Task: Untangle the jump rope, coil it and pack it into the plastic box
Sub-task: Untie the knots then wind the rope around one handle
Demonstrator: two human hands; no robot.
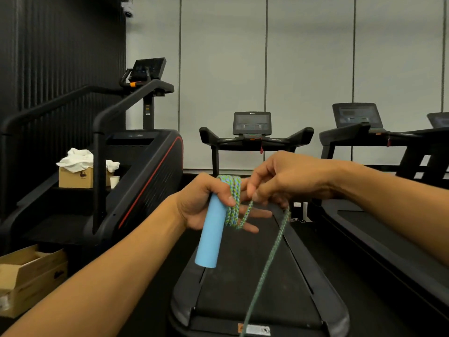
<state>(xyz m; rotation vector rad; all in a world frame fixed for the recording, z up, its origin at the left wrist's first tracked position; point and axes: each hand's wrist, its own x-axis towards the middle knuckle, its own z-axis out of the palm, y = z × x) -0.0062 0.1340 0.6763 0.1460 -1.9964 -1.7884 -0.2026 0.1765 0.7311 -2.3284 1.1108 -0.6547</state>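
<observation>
Rope (233,200): green-and-blue braid, wound in several turns around the left hand's fingers; loose end trailing down from the right hand toward the bottom edge, in front of the treadmill belt.
Handle (210,235): light blue cylinder, tilted, upper end inside the left palm, lower end hanging free below it.
Left hand (206,203): palm up, thumb pressed across the handle and the turns of rope; fingers fairly straight, pointing right, wrapped by the rope.
Right hand (289,178): back facing the camera, fingertips pinching the rope just beside the coil, touching the left fingers.
Treadmill (323,310): black, directly below both hands, console at the far end against the wall.
Second treadmill (359,132): right of the first, partly cut off by the frame.
Stair climber (145,166): left side, black with a red stripe, screen on top.
Box (75,177): cardboard, standing on a step of the stair climber, white cloth (77,159) heaped on it, paper cup (114,181) just beside it.
Open carton (31,278): cardboard, lower left corner on the floor.
Plastic box: cannot tell where.
</observation>
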